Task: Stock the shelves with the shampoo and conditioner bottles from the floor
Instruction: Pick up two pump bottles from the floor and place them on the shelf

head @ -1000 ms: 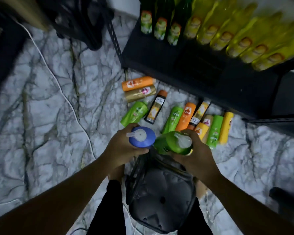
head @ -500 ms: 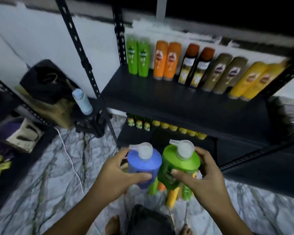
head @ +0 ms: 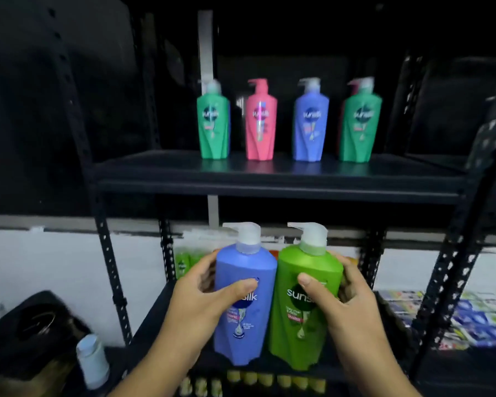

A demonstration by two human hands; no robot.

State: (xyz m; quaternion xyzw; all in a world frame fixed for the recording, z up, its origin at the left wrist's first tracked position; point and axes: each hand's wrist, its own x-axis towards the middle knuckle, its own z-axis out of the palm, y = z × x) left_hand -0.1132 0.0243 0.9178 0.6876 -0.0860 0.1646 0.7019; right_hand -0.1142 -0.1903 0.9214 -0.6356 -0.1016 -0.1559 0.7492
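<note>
My left hand [head: 196,305] grips a blue pump bottle [head: 241,325], upright, thumb across its label. Beside it my right hand [head: 347,308] grips a green pump bottle [head: 301,330], also upright, and the two bottles touch side by side. Both are held in front of the black shelving unit, below its upper shelf [head: 269,179]. On that shelf stand a green bottle [head: 214,124], a pink bottle [head: 260,124], a blue bottle [head: 311,124] and another green bottle [head: 360,124] in a row. Small green bottles [head: 182,263] show on the middle shelf behind my hands.
Perforated black uprights [head: 112,270] [head: 453,270] frame the shelves. A black bag [head: 38,328] and a pale bottle [head: 92,359] sit at lower left. Yellow bottle caps [head: 258,378] line the lowest shelf. Colourful packets [head: 470,316] lie at right.
My view has risen from the floor to the upper shelves. Both hands have lifted the blue and green pump bottles from near the floor up to shelf height.
</note>
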